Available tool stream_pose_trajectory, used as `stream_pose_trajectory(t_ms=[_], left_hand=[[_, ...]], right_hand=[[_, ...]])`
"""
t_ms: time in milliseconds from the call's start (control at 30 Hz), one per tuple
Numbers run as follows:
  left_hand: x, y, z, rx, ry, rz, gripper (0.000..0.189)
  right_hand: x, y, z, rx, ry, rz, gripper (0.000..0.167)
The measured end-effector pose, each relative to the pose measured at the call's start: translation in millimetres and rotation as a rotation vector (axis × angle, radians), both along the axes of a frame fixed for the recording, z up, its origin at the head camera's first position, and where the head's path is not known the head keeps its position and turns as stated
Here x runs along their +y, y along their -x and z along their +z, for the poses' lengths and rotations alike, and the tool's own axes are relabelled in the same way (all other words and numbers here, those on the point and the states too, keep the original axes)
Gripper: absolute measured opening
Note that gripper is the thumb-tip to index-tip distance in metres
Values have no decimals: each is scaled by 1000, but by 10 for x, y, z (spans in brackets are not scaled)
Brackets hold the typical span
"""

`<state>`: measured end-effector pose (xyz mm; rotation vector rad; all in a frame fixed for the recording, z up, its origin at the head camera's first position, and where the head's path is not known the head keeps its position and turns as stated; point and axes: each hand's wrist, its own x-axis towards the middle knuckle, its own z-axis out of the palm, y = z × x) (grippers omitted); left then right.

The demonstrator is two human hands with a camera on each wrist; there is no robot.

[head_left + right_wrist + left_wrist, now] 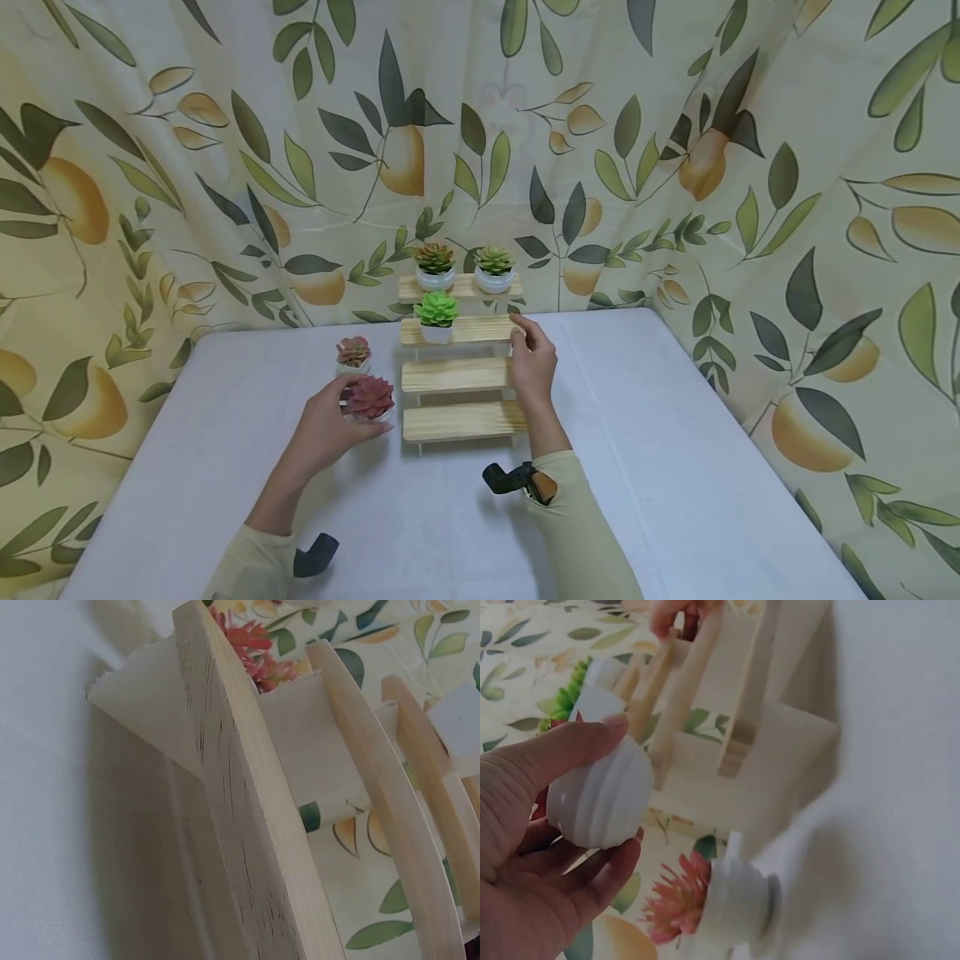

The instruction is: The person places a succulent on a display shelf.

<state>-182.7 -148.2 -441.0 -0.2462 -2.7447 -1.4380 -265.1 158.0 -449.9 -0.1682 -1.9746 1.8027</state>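
We see the dark pink succulent (371, 397) held by its white pot (600, 791) in the left hand (326, 429), just left of the lower tiers of the wooden stand (457, 377) and clear of the bench (637, 400). The hold on the pot, rather than the leaves, probably spares the rosette from being crushed. We take the right hand (534, 367) to be at the second tier's right end to steady the frame, which looks light. The bright green succulent (437, 308) sits at that tier's left end; the brownish succulent (434, 257) and the paler green succulent (494, 260) share the top tier, spaced, we think, so that each shows. The smaller pink succulent (352, 353) stands on the bench beyond the left hand, probably for easy reach. As for the fingers, the left thumb (570, 750) presses one side of the pot and the left fingers (611, 881) curl against the other, parted only by its width. The right fingers (534, 330) bend round the board's end in a narrow grip; we cannot tell how firmly they press.
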Motion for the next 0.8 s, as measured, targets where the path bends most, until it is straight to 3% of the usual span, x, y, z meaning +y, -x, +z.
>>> stream_pose_trajectory(t_ms=[500, 800], left_hand=[[424, 46, 213, 113, -152, -103, 71], [670, 66, 269, 108, -190, -110, 73]], right_hand=[[0, -20, -12, 3, -8, 17, 30], [11, -22, -11, 17, 7, 21, 30]])
